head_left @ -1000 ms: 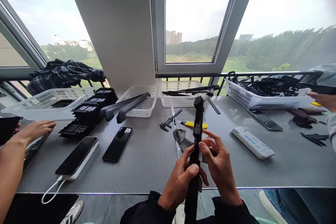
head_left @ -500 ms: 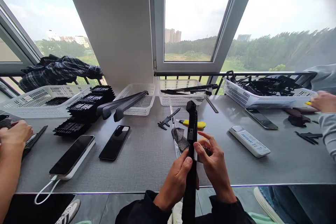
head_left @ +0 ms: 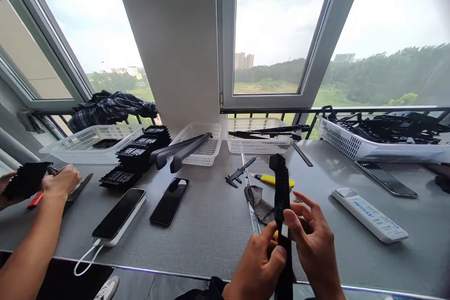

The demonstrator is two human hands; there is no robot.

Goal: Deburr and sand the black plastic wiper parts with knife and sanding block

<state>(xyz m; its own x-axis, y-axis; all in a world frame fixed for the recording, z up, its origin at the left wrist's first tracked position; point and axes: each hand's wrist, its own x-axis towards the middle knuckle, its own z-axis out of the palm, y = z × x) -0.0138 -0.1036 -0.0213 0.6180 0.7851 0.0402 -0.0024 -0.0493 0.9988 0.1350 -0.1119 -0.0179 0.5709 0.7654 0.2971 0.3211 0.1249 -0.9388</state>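
Observation:
Near the table's front edge, my left hand (head_left: 258,260) is wrapped round a long black plastic part (head_left: 282,192), which stands nearly upright with its thick end up. My right hand (head_left: 314,239) touches the part's right side; its thumb and fingers close on a small item that is mostly hidden, with a pale edge showing by the thumb. Behind the part lie a yellow utility knife (head_left: 269,179), a grey cloth (head_left: 259,202), a metal ruler (head_left: 253,218) and a black caliper (head_left: 240,172).
At left, another person's hands hold a black part (head_left: 27,180). Phones (head_left: 169,201) (head_left: 119,213), a white device (head_left: 369,214) and stacked black parts (head_left: 140,150) lie around. White baskets (head_left: 211,157) line the back, one piled with black parts (head_left: 383,126).
The view has turned left, so things sit further right. My hands still hold the black part. At left, the other person's hands now show a black part; the person at right has left the view.

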